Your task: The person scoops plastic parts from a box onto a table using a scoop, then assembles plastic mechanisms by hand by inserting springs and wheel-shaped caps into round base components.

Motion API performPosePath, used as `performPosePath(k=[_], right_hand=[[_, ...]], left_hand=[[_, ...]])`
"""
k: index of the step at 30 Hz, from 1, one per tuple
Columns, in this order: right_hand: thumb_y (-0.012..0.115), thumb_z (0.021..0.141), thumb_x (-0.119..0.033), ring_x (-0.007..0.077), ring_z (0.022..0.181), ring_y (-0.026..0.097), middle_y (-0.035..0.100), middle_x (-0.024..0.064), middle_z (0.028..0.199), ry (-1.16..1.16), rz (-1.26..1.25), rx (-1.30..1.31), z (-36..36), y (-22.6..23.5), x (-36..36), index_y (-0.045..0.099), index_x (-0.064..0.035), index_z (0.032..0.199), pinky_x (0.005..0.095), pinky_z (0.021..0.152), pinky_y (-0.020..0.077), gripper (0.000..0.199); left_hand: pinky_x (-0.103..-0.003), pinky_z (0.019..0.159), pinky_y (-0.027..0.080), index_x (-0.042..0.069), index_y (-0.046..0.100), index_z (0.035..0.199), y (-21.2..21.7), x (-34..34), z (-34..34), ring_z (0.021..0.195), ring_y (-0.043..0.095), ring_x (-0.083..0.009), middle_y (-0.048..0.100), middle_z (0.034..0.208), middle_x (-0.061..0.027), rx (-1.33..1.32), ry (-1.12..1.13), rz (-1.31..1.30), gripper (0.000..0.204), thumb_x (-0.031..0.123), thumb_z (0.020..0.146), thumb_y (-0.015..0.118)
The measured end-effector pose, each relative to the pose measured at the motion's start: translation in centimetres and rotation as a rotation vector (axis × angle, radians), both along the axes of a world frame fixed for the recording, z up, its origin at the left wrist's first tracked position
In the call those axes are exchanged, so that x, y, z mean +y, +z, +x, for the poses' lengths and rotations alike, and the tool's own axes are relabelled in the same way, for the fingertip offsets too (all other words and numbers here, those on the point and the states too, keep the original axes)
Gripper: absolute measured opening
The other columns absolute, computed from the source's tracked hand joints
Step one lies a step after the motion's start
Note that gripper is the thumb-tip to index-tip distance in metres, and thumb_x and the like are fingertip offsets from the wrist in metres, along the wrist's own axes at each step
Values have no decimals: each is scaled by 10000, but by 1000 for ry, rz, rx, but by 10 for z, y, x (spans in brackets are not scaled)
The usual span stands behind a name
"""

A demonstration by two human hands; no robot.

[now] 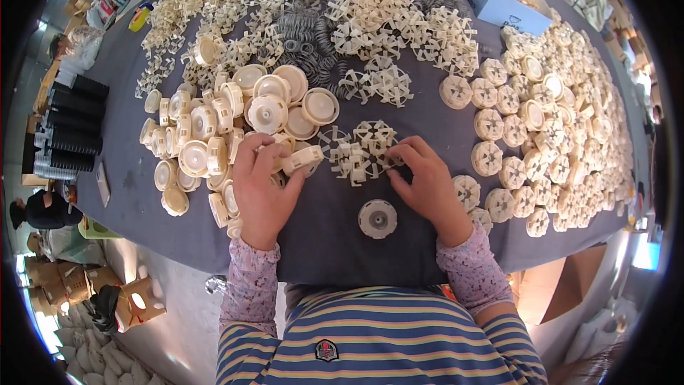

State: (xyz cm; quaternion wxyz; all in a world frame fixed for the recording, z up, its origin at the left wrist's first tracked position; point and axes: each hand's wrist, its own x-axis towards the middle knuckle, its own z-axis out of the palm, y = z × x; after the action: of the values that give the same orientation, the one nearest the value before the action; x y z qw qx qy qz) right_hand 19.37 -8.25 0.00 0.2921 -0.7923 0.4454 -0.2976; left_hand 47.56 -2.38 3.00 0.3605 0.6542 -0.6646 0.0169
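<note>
My left hand point(262, 182) is closed on a cream round plastic cap point(304, 159), gripped between thumb and fingers at the right edge of a heap of similar caps point(203, 122). My right hand point(425, 184) has its fingers curled at the right side of a small cluster of off-white spoked plastic pieces point(356, 162). Its fingertips touch a spoked piece point(389, 144), and the thumb lies just below them. Between my hands and nearer to me, a single round cap point(377, 219) lies with its hollow side up, a small hub in its middle.
Farther back lie grey coil springs point(308, 39) and heaps of spoked pieces point(377, 21). Caps with spoked inserts point(488, 125) cover the right side. A blue box point(509, 7) stands at the far right, black stacked trays point(75, 125) at the left. The dark tablecloth point(324, 242) ends at my waist.
</note>
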Motion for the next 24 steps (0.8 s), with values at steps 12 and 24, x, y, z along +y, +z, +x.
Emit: performPosePath(k=[12,24], right_hand=[[752,899,-63,320,856,728,715,111,1037,-93,-82,-7,-3,-5,-8,656,-44,1242,398,777,578,357],[778,918,-208,321,952,731,644,149,1256,-204,59,276,-31,11,5,643,-64,1357,438,831,580,482]], left_hand=[[-229,656,432,49,710,1154,-24,86,-33,748,503,-54,680,990,21,742,-54,717,275,85,902,813],[-292,931,582,18,582,1332,-29,100,-58,1090,699,-165,640,1311,-91,1174,-440,451,340,-20,1011,687]])
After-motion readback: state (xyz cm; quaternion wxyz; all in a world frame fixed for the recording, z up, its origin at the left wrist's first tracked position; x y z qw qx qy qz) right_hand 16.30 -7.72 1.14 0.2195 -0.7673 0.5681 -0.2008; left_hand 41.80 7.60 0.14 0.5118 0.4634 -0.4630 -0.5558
